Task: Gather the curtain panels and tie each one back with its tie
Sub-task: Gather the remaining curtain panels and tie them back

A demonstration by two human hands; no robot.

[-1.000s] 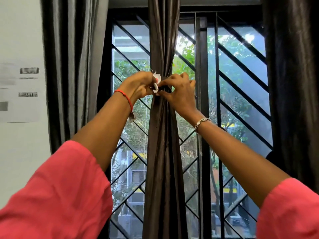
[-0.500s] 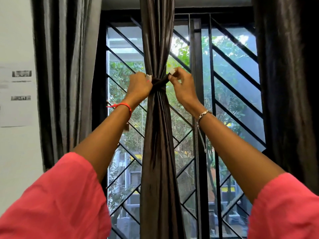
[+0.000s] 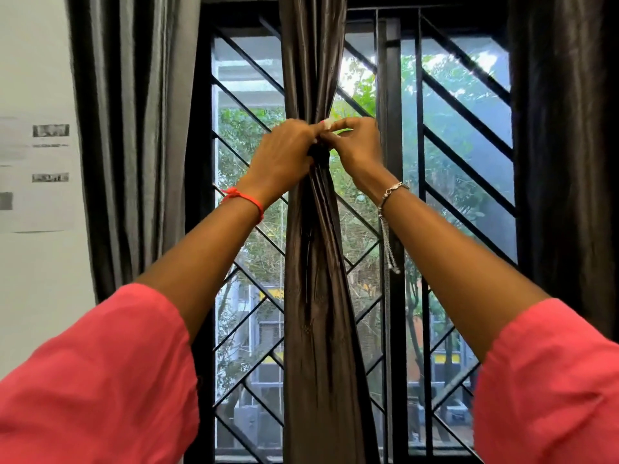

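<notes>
my left hand (image 3: 288,155) and right hand (image 3: 358,142) both pinch the tie (image 3: 319,155) around the gathered curtain panel (image 3: 318,296); i should pull its ends evenly.

The left hand (image 3: 284,152) and right hand (image 3: 358,145) have drawn together over the tie (image 3: 319,156).

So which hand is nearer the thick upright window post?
Right. The right hand, pinching the tie, sits just left of the post; the left hand grips the tie from the gathered curtain's far side.
</notes>
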